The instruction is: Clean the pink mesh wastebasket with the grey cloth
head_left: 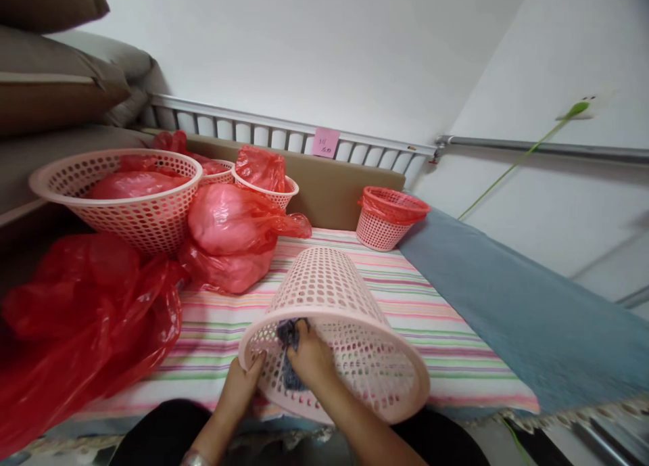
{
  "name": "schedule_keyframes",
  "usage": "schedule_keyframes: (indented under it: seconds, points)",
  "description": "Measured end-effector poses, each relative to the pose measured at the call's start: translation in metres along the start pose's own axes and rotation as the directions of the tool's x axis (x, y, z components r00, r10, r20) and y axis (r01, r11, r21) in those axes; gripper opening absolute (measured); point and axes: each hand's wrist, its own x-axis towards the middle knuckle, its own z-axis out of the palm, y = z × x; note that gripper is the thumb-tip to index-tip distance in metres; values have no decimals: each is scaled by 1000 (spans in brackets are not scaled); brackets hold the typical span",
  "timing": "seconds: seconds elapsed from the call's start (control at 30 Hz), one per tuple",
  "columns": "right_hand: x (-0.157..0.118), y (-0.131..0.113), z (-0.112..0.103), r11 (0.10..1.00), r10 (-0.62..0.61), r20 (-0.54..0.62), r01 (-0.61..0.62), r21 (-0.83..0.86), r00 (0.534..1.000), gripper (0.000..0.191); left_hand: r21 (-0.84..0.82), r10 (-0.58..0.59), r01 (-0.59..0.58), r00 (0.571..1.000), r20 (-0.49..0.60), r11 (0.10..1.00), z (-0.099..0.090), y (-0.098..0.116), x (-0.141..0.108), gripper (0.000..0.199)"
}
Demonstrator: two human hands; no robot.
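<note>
A pale pink perforated plastic basket (324, 280) lies on its side on the striped cloth, its mouth facing me. My left hand (247, 377) grips the rim at the left, thumb over the edge. Inside the mouth, my right hand (310, 354) is closed on a dark grey-blue cloth (293, 375) and presses it against the basket's inner left wall. Part of the cloth is hidden behind the right hand's fingers.
Left of the basket are a loose red plastic bag (96, 310), a filled red bag (228, 239) and a wide pink basket (147, 216). A small bag-lined basket (382, 229) stands at the back right. Stacked cushions (61, 80) rise at far left; a radiator (243, 128) runs behind.
</note>
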Motion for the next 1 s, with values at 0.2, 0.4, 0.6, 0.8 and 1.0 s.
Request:
schedule_keyframes:
  seconds: [0.2, 0.4, 0.6, 0.8, 1.0]
  points:
    - [82, 5, -9, 997, -70, -141, 73, 19, 987, 42, 2, 7, -7, 1000, 24, 1000, 4, -1, 0, 44]
    - [105, 10, -15, 991, -128, -132, 132, 17, 983, 45, 15, 2, -3, 999, 35, 1000, 8, 4, -3, 46]
    - [51, 3, 0, 999, -29, 16, 29, 21, 999, 47, 17, 16, -16, 1000, 10, 1000, 9, -1, -3, 47]
    - [-57, 1, 14, 978, -204, 102, 199, 57, 974, 46, 7, 40, -40, 999, -27, 999, 7, -6, -1, 47]
    - [-66, 11, -7, 982, -187, 97, 183, 54, 978, 40, 74, 38, -34, 998, -56, 997, 9, 2, -5, 50]
